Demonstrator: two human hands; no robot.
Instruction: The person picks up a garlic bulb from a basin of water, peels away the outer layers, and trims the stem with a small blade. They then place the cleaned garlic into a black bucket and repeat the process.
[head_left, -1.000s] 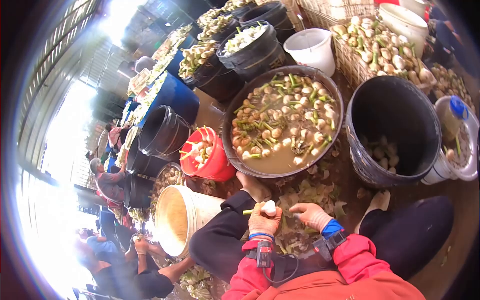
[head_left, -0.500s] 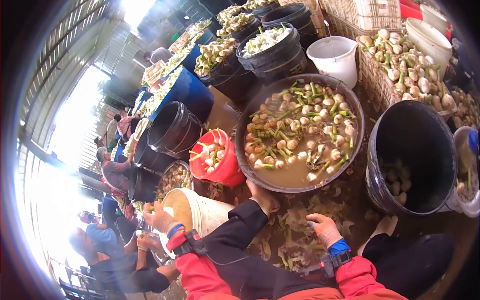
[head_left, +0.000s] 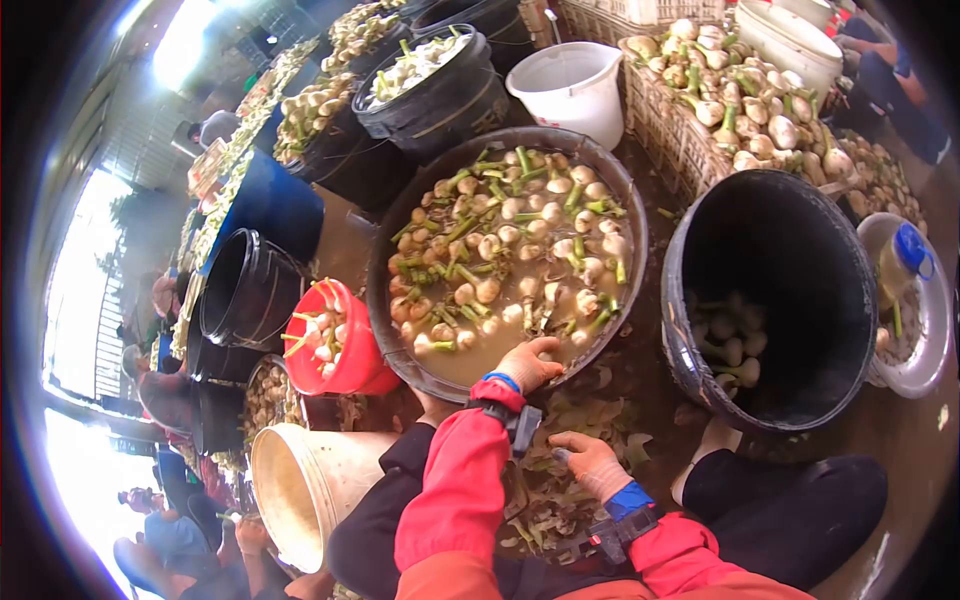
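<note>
Garlic bulbs with green stem stubs float in muddy water inside a wide dark basin. My left hand, in a light glove, reaches over the basin's near rim with fingers apart and nothing visible in them. Lower and to the right, my right hand hovers over garlic peels and stem scraps on the ground. Its fingers are closed around a small dark thing at the fingertips, too small to make out. Beside my left leg, a whitish bucket lies tilted.
A red bucket of trimmed garlic stands left of the basin. To the right, a large black bucket leans, several bulbs inside. Behind are a white bucket and a crate heaped with garlic. Other people sit at left.
My left hand has moved from above the whitish bucket, where it held something with a green stem, rightward to the basin's near rim. The view has turned right. My right hand stays over the peels.
</note>
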